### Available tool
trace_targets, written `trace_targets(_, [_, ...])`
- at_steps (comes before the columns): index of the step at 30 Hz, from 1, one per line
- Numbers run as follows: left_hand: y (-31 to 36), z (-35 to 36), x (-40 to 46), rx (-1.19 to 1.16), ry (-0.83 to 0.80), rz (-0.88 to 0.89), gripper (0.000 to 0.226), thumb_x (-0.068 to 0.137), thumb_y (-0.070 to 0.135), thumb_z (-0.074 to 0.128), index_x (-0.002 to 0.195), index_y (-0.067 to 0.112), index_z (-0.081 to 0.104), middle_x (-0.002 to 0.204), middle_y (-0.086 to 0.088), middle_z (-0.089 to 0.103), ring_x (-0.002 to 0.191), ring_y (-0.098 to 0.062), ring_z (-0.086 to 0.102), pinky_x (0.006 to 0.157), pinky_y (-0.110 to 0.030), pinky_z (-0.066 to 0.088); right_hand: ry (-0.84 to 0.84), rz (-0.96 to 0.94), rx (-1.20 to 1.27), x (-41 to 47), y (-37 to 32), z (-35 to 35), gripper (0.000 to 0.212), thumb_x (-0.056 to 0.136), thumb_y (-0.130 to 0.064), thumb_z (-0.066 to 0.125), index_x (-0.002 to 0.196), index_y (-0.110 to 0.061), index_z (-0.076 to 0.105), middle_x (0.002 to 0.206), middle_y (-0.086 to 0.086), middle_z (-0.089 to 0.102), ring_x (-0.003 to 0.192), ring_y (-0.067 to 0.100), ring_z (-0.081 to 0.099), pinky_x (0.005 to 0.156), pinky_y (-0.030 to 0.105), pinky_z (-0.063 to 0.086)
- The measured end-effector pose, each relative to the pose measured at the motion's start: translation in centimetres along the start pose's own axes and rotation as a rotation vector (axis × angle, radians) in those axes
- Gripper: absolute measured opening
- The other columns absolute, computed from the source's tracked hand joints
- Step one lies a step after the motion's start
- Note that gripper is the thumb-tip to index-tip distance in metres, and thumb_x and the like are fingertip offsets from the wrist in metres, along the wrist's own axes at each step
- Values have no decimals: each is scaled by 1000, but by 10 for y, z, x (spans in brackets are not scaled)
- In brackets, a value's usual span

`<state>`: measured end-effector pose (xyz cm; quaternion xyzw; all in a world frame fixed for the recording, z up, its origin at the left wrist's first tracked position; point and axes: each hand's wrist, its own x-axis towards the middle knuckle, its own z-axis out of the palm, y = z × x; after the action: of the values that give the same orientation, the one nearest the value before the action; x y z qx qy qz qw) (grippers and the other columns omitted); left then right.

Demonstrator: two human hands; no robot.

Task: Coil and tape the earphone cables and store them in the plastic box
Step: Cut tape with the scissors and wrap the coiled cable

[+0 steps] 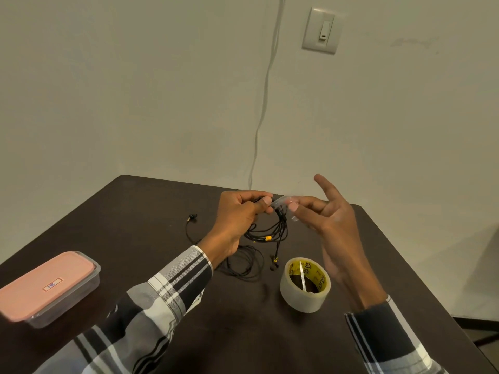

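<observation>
The left hand [237, 211] was raised above the dark table [162, 201], its fingers curled and its thumb pressed down on the top of a coil of black earphone cable [272, 230]. The loops of that coil hung down below the hand, with small yellow parts showing among the strands and one earbud dangling just above the tabletop.

The right hand [332, 225] was held just to the right of the left one. Its thumb and one finger pinched a short strip of clear tape [283, 202], which reached across to the cable at the left thumb. The other fingers of the right hand were spread and pointed upward, holding nothing.

A second earphone cable [244, 261] lay loose on the table beneath the left wrist, with one earbud [192, 217] stretched out to the left of that hand.

A roll of clear tape [305, 284] with a yellow printed core stood on the table below the right hand, close to the right wrist.

The plastic box [50, 287], clear-sided with a pink lid shut on it, sat well to the left of the left forearm, near the table's edge. Both sleeves [172, 282] were checked in black, grey and white.

A light switch [321, 31] was on the wall beyond the hands, and a thin pale wire [266, 85] ran down the wall.
</observation>
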<state>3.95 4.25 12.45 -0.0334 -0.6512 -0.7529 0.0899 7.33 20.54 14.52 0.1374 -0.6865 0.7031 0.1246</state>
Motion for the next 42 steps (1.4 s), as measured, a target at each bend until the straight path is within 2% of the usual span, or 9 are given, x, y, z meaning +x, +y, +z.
trace_targets(7, [-1,1,-4,-9,-10,-5,13,91,15,70,101,13,77,76,-5,75,74,-7,59,52,-10,41,58,33,28,1,4,11,91,81,-5,78,155,-13,26,90,7,78,98,17,73,101,43,52])
trace_targets(14, [-7,5,-7,-70,41,38,14,91,15,70,103,12,77,81,-9,76,82,-16,62,66,-21,48,153,104,261,-1,1,18,94,79,4,76,155,-16,25,98,6,78,86,24,72,68,30,59])
trace_targets(17, [-8,9,-8,-77,52,50,16,91,16,70,104,12,76,84,-9,77,81,-15,61,60,-16,50,188,127,357,-1,4,25,94,81,7,74,156,-16,22,99,12,77,82,24,70,62,28,58])
trace_targets(21, [-5,13,-11,-94,65,62,15,93,12,65,102,8,77,86,-9,77,60,1,58,50,-11,42,236,127,417,1,11,31,94,82,7,73,156,-18,21,97,11,76,79,24,69,64,28,60])
trace_targets(25, [-5,14,-13,-144,57,53,18,95,15,64,100,6,78,85,-10,76,42,0,41,47,-13,35,279,125,447,1,17,35,96,81,7,75,156,-19,21,96,12,76,78,23,70,64,28,59])
trace_targets(31, [-5,15,-14,-135,50,95,16,84,18,77,96,8,79,88,-6,78,73,-3,68,59,-11,45,297,121,425,1,21,39,97,81,4,76,157,-20,20,100,12,75,78,19,71,60,28,58])
trace_targets(34, [-7,13,-11,-109,83,98,11,87,17,74,94,9,79,83,-5,77,75,-8,69,61,-13,47,299,88,303,-1,23,38,98,82,1,77,157,-21,19,101,8,76,81,19,72,57,30,58])
trace_targets(38, [-8,13,-9,-81,129,137,9,87,14,74,90,8,79,76,-4,76,71,-1,68,63,-11,47,280,28,-15,0,31,37,102,80,-15,83,158,-26,17,104,-9,76,87,17,75,66,39,61])
trace_targets(42, [-8,12,-6,-82,146,142,9,87,15,74,89,7,79,71,-5,74,70,-4,68,68,-16,49,275,-51,-330,-4,31,43,100,80,-38,79,156,-35,13,114,-28,70,103,5,70,100,55,51])
